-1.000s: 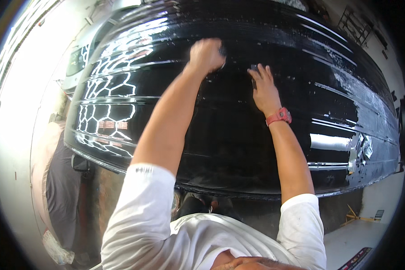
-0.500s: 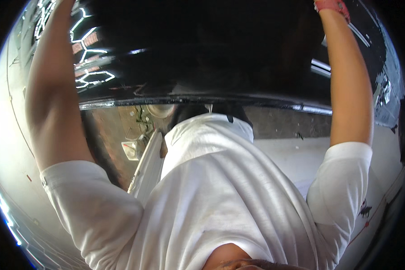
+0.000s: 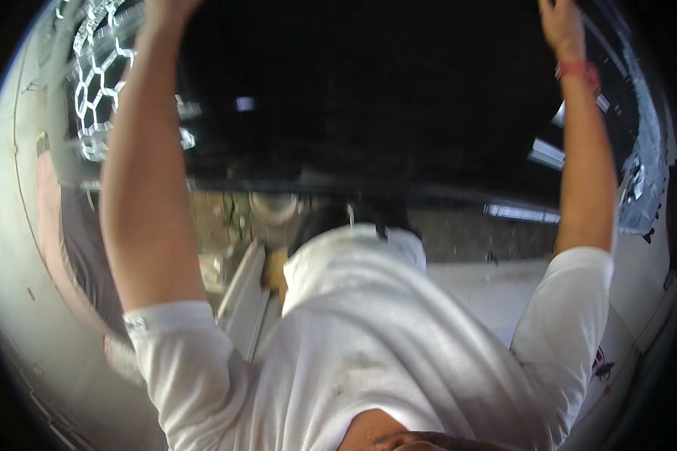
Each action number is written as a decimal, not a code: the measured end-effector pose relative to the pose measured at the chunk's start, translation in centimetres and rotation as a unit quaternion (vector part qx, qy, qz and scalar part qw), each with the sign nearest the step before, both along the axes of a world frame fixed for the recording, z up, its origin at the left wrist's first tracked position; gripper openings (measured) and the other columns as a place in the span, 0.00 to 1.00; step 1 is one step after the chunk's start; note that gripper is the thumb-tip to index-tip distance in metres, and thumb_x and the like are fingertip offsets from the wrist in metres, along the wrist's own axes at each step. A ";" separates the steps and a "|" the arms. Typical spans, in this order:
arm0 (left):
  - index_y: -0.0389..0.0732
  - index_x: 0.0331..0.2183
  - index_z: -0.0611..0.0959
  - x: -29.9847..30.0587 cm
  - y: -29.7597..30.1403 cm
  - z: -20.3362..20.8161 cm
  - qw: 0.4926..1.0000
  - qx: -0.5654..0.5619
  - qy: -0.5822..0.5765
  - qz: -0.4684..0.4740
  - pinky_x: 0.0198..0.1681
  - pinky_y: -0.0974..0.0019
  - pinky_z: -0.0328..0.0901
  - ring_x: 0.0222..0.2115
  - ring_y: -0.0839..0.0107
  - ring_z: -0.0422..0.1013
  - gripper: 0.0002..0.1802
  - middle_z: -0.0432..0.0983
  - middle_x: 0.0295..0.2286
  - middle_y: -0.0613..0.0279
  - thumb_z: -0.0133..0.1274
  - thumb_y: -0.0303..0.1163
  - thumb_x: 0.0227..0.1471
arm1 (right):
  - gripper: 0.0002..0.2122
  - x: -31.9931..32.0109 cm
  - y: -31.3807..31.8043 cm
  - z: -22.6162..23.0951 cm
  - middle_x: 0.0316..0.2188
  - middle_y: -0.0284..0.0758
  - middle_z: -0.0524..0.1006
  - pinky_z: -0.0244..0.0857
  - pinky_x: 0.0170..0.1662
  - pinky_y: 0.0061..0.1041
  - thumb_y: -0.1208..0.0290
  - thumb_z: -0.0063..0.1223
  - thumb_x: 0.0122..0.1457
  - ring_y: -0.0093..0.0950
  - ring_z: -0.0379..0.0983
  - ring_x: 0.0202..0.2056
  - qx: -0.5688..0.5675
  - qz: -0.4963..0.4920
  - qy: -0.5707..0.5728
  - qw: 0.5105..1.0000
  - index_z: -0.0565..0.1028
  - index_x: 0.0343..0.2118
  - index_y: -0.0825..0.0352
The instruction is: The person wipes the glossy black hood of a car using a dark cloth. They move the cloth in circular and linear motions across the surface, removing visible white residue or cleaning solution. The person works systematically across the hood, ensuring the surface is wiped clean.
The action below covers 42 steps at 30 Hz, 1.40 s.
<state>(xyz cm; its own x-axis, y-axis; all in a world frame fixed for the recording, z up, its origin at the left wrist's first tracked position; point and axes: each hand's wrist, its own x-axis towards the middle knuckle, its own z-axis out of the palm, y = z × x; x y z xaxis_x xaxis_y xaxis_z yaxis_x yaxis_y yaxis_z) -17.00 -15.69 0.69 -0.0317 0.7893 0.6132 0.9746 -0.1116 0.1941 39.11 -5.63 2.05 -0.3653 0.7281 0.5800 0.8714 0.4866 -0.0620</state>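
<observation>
A wide, glossy black panel [image 3: 368,98] fills the upper view, its near edge running across in front of my waist. Both my arms reach forward over it, one toward each side. My left hand [image 3: 169,9] is cut off by the top edge, so its fingers are hidden. At the upper right, my right hand [image 3: 564,34] shows thumb and finger apart and stretched out; their tips lie outside the view. A red band [image 3: 577,69] circles that wrist. Wrinkled clear film [image 3: 639,161] hangs along the panel's right side, below the right hand.
Below the panel's near edge, a white round container [image 3: 273,207] stands on the floor left of my legs. Close by, a long white piece [image 3: 238,286] leans at a slant. A blurred pink and grey shape [image 3: 83,248] curves along the far left.
Both arms have drawn back toward me, bringing the right hand and part of the left into view. My left arm has also shifted right.
</observation>
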 end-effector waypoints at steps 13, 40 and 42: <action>0.45 0.51 0.85 -5.9 5.3 0.1 1.000 0.023 0.005 0.003 0.66 0.49 0.62 0.58 0.52 0.71 0.24 0.79 0.52 0.54 0.70 0.38 0.53 | 0.24 -7.1 10.4 -0.4 0.69 0.50 0.69 0.59 0.73 0.43 0.57 0.46 0.77 0.50 0.63 0.71 -0.106 -0.053 0.132 0.984 0.67 0.70 0.64; 0.44 0.53 0.84 -6.0 5.0 1.6 0.998 -0.024 -0.061 0.026 0.66 0.48 0.62 0.59 0.49 0.70 0.29 0.77 0.54 0.52 0.70 0.28 0.47 | 0.24 -35.5 26.1 -2.1 0.67 0.45 0.74 0.62 0.73 0.40 0.64 0.34 0.75 0.41 0.69 0.68 -0.032 0.279 -0.166 0.946 0.74 0.66 0.68; 0.44 0.53 0.84 -5.3 5.3 1.5 0.997 -0.019 -0.072 0.014 0.66 0.48 0.62 0.59 0.48 0.70 0.29 0.77 0.55 0.53 0.70 0.28 0.47 | 0.21 -21.9 26.4 0.0 0.67 0.41 0.75 0.62 0.73 0.34 0.68 0.38 0.76 0.37 0.69 0.70 -0.036 0.215 -0.167 0.962 0.75 0.66 0.66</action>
